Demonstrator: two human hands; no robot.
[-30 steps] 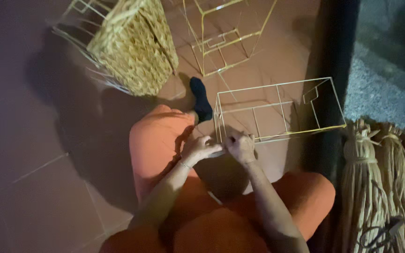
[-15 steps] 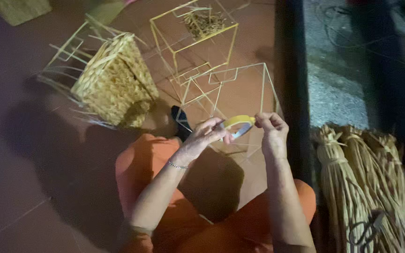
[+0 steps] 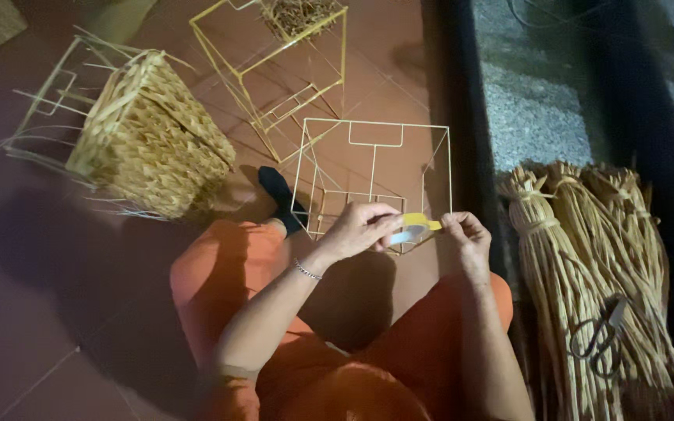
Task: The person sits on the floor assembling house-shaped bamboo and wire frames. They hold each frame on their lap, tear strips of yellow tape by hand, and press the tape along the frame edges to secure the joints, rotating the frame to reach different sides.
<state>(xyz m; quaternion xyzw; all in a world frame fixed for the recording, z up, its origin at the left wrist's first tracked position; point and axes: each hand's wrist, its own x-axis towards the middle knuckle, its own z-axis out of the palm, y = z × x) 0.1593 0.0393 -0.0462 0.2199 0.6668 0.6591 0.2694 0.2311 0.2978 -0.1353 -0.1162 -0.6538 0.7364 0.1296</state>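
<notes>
Tape roll [image 3: 413, 228], round, yellow, in left hand [image 3: 359, 228] grip; its strip end pinched by right hand [image 3: 466, 234].

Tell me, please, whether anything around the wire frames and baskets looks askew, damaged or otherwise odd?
The half-woven basket at upper left lies tipped on its side, loose strands sticking out past its bare wire end. A pair of scissors rests on top of the straw bundles at right. Nothing looks spilled or broken.

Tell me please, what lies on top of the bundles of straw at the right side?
A pair of dark scissors lies on the straw bundles, near their lower end. The floor under the bundles is covered, so anything beneath them cannot be seen.
</notes>
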